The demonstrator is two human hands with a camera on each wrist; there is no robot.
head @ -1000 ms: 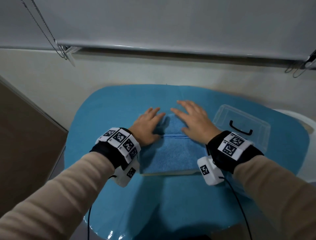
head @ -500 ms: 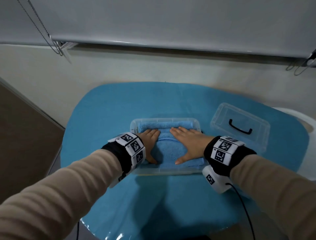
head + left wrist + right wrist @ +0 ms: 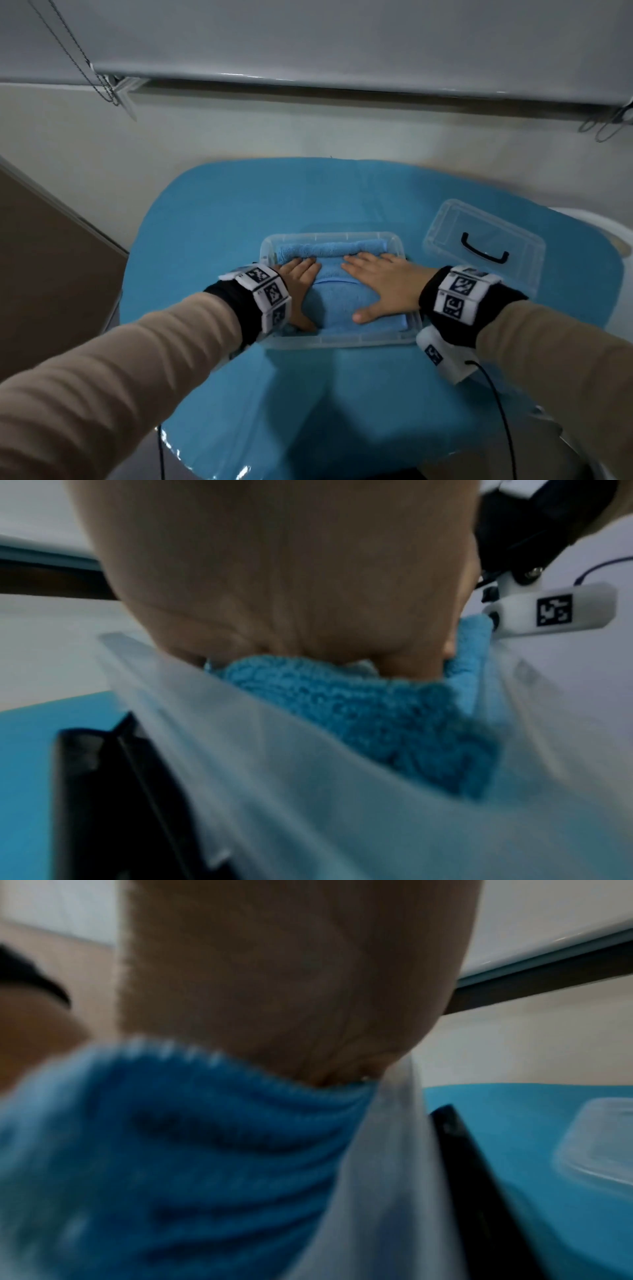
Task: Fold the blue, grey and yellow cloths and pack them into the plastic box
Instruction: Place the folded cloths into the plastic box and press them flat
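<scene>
Head view: left hand (image 3: 301, 284) and right hand (image 3: 383, 284) (fingers straight) press blue cloth (image 3: 337, 301) into plastic box (image 3: 329, 341).

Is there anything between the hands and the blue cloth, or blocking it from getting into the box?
Nothing visible. The left hand and right hand press flat on the blue cloth, already inside the plastic box. The lid lies apart, to the right.
</scene>
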